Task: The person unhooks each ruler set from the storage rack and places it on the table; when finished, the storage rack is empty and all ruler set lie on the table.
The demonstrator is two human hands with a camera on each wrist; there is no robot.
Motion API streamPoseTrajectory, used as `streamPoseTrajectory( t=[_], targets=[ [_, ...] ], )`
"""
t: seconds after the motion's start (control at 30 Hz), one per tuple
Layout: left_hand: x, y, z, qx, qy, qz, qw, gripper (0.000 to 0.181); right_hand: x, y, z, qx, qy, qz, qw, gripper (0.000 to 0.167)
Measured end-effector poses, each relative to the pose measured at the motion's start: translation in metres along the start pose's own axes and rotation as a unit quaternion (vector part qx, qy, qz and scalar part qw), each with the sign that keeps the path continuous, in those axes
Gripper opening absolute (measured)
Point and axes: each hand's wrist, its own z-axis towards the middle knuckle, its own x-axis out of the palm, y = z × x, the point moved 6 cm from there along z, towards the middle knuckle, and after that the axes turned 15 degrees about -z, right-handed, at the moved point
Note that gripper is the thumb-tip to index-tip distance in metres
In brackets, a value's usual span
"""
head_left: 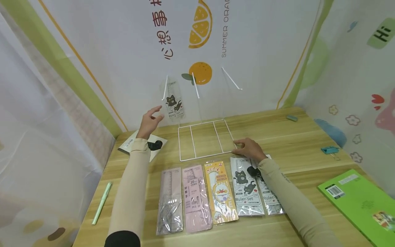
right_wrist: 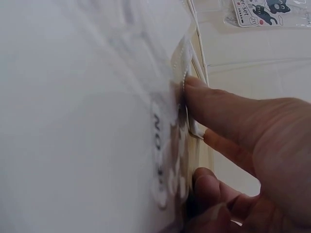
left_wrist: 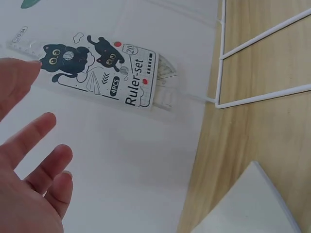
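My left hand is raised with fingers spread, holding nothing, beside a clear ruler set packet printed with black cats. That packet hangs on the left prong of a white wire display rack. In the left wrist view, a gap shows between the fingers and the packet. My right hand grips the rack's front right corner with thumb and fingers. Just below it lies another cat ruler set packet; its blurred plastic fills much of the right wrist view, close by the thumb.
More packets lie in a row: a clear one, a pink one, a yellow duck one and a second cat set. Around them are a green pen, white booklet, green book, teal clip and eraser-like block.
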Motion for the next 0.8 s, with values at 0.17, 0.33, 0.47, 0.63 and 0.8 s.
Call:
streamPoseTrajectory(
  t=[0.17,0.33,0.47,0.63,0.8],
  targets=[
    [0.001,-0.006,0.011,-0.004,0.006,-0.016,0.9998,0.052,0.003,0.000,0.001,-0.003,0.001,-0.003,1.0000,0.059],
    [0.008,-0.012,0.023,-0.022,0.018,-0.014,0.9995,0.056,0.001,-0.003,0.002,0.002,-0.004,-0.009,1.0000,0.059],
    [0.007,-0.017,0.031,-0.037,0.020,-0.013,0.9990,0.058,0.001,-0.003,0.003,0.005,-0.003,-0.010,0.9999,0.060],
    [0.007,-0.020,0.039,-0.036,0.023,-0.015,0.9990,0.059,0.001,-0.003,0.002,0.013,-0.001,-0.006,0.9999,0.060],
    [0.010,-0.023,0.043,-0.034,0.022,-0.016,0.9991,0.059,0.000,-0.002,0.001,0.010,-0.003,-0.007,0.9999,0.059]
  ],
)
